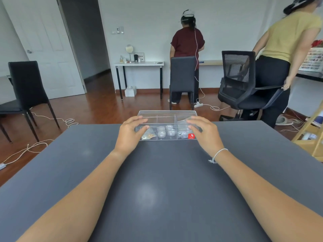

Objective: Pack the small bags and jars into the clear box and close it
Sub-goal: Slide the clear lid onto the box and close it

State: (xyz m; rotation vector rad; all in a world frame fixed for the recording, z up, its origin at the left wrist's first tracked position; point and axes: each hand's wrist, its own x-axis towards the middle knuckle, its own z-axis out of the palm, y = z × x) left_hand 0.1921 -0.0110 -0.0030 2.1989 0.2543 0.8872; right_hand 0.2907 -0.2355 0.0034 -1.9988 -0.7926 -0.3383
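Note:
A clear box with three compartments stands at the far edge of the dark grey table. Its left compartment holds a small bag, the middle one several round jars, and the right one small bags behind a red sticker. The clear lid lies tilted over the box, its front edge a little above the rim. My left hand pinches the lid's front left corner. My right hand grips the front right corner.
Beyond the table stand a black chair and a black office chair. One person faces the far wall, and another holds the office chair. Cables lie on the wooden floor at left. A wooden shelf stands at right.

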